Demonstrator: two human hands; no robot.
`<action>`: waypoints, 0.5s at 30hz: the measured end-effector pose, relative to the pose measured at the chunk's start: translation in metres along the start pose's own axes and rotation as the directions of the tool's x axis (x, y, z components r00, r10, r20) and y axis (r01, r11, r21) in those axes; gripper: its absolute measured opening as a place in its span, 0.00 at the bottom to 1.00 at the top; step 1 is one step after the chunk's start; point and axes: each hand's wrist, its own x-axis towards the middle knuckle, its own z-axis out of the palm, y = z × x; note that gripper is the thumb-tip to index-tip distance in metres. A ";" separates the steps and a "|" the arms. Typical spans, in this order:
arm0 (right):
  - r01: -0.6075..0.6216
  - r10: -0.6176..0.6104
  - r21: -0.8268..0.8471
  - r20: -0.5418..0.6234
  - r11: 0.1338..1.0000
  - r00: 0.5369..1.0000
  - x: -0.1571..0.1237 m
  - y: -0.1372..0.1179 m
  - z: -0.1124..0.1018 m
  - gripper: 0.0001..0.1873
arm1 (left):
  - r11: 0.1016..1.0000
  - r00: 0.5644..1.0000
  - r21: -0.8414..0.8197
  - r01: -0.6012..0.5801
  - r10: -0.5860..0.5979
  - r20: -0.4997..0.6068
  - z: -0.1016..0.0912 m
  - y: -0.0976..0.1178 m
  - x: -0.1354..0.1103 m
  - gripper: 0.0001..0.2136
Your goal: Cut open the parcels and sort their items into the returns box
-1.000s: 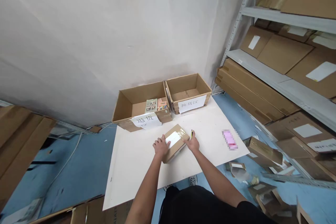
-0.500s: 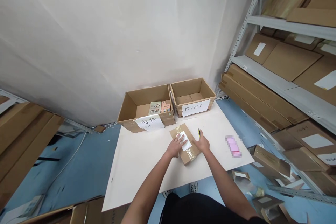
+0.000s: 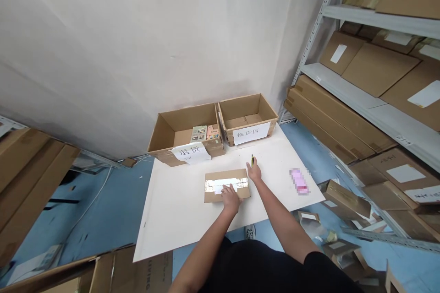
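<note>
A taped cardboard parcel (image 3: 213, 196) lies crosswise on the white table (image 3: 172, 219), with a white label and shiny tape along its top. My left hand (image 3: 230, 197) rests on the parcel, fingers apart over the label. Just beyond the parcel's right end, my right hand (image 3: 254, 171) is closed around a slim yellow-and-black box cutter (image 3: 252, 160), which points up and away from me. Most of its handle is hidden in the fingers, and I cannot tell whether a blade is out.
Two open cartons with handwritten paper signs stand at the back: the left carton (image 3: 165, 155) contains small printed boxes (image 3: 202, 133), the right carton (image 3: 228, 137) sits beside it. A blurred pink item (image 3: 299, 181) lies at right. Shelving (image 3: 357, 91) with cartons rises on the right.
The parcel has turned from slanted to crosswise and shifted left. My right hand has come off its right side, still gripping the box cutter. My left hand stays on top.
</note>
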 end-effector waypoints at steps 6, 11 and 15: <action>0.020 -0.086 0.352 0.171 0.936 0.982 -0.034 0.056 -0.006 0.32 | 0.978 0.964 -0.094 -0.189 0.167 -0.206 -0.001 -0.034 -0.005 0.36; 0.004 -0.138 0.420 0.289 0.907 0.947 -0.058 0.078 0.002 0.32 | 0.951 0.931 -0.123 -0.284 0.243 -0.271 0.016 -0.056 0.001 0.36; 0.038 -0.172 0.383 0.322 0.923 0.931 -0.063 0.071 0.004 0.31 | 0.952 0.922 -0.085 -0.294 0.258 -0.289 0.025 -0.055 0.003 0.37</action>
